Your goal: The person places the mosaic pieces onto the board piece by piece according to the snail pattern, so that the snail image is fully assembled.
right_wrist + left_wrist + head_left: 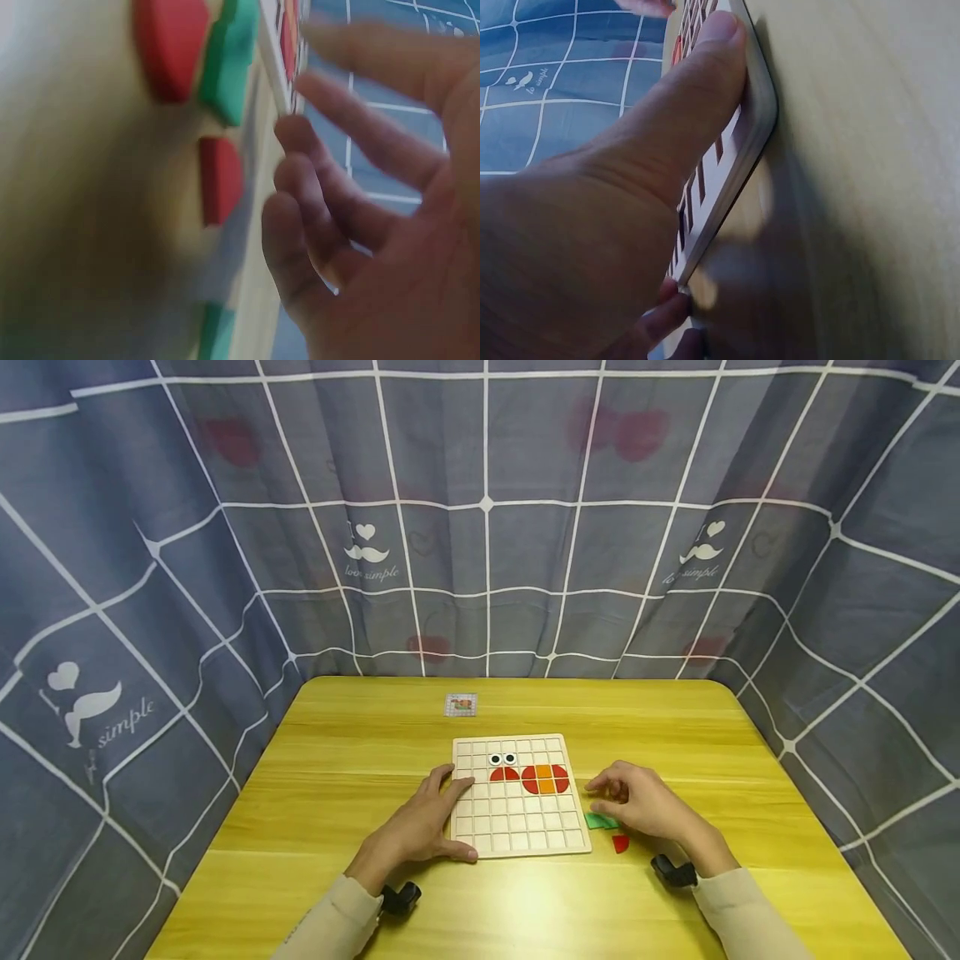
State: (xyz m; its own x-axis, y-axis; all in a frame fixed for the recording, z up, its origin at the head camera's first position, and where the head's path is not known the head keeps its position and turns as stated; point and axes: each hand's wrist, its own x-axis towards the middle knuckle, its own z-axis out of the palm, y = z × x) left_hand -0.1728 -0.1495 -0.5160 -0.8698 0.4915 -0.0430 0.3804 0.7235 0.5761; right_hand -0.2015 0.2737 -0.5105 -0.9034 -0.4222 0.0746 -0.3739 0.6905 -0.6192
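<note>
A pale wooden grid board (517, 842) lies on the table. My left hand (420, 822) rests at its left side, with the thumb (697, 90) along the near left corner and fingertips touching the left edge. Set on the board are two eye pieces (502, 760), a red half-round shape (504, 774), and a red and orange round shape (546, 779). Just right of the board hovers my right hand (645, 797), fingers loosely bent, with nothing visible between them. Below it lie green pieces (598, 821) and a red piece (620, 843); another red piece (221, 180) shows in the right wrist view.
A small picture card (461, 705) lies beyond the board on the yellow wood-grain table (360, 727). Grey-blue curtains (525, 552) with white grid lines stand behind the table and on both sides. A black strap sits on each wrist.
</note>
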